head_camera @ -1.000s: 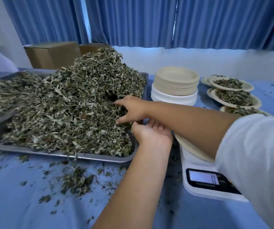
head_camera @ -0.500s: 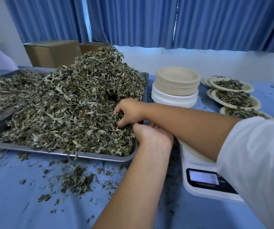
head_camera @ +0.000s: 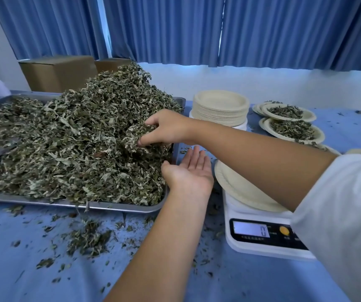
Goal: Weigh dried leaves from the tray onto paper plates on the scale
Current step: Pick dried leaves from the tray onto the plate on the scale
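A big heap of dried leaves [head_camera: 70, 138] fills the metal tray [head_camera: 109, 207] on the left. My right hand [head_camera: 170, 127] reaches across from the right and grips a clump of leaves at the heap's right side, a little above it. Just below, my left hand [head_camera: 189, 171] lies palm up with straight fingers beside the tray's right edge, holding nothing. A bare paper plate [head_camera: 236, 186] sits on the white scale [head_camera: 262, 236], partly hidden by my right forearm. The display shows 0.
A stack of unused paper plates [head_camera: 219, 107] stands behind the scale. Plates filled with leaves [head_camera: 290, 118] lie at the back right. Loose leaf crumbs [head_camera: 88, 238] litter the blue tablecloth in front of the tray. Cardboard boxes [head_camera: 59, 73] stand behind the tray.
My right hand has closed round a clump of leaves and lifted it slightly from the heap. My left hand has turned palm up and opened below it.
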`<state>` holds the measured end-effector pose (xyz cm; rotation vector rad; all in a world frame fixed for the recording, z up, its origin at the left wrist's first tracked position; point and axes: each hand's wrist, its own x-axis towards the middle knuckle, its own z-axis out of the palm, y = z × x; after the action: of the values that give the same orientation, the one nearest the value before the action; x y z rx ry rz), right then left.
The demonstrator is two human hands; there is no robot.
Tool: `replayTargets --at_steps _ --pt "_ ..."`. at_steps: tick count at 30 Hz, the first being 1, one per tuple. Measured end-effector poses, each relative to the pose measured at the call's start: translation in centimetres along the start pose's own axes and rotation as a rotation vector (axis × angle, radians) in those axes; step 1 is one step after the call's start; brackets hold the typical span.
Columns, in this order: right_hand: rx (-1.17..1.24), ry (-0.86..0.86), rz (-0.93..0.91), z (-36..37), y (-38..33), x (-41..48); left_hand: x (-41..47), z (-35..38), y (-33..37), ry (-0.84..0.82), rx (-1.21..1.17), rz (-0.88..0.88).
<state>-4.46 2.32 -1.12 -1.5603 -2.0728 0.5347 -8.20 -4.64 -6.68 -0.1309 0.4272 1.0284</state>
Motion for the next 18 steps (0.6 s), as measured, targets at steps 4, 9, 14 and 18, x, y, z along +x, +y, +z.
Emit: replayTargets --at_steps 4,9,14,18 --pt "0.011 -0.002 0.002 0.0 -0.3 -0.6 -0.2 0.1 0.0 -0.005 0.005 0.009" --pt "0.036 0.039 0.009 -0.1 -0.3 -1.0 -0.4 0.3 -0.1 -0.022 -0.026 0.031" --pt "0.107 0.117 0.019 -1.1 -0.7 -1.4 -0.4 0.3 -0.2 -0.033 -0.012 0.039" --pt "0.153 0.150 0.006 -2.1 -0.7 -2.6 -0.5 0.4 -0.1 -0.052 -0.005 0.061"
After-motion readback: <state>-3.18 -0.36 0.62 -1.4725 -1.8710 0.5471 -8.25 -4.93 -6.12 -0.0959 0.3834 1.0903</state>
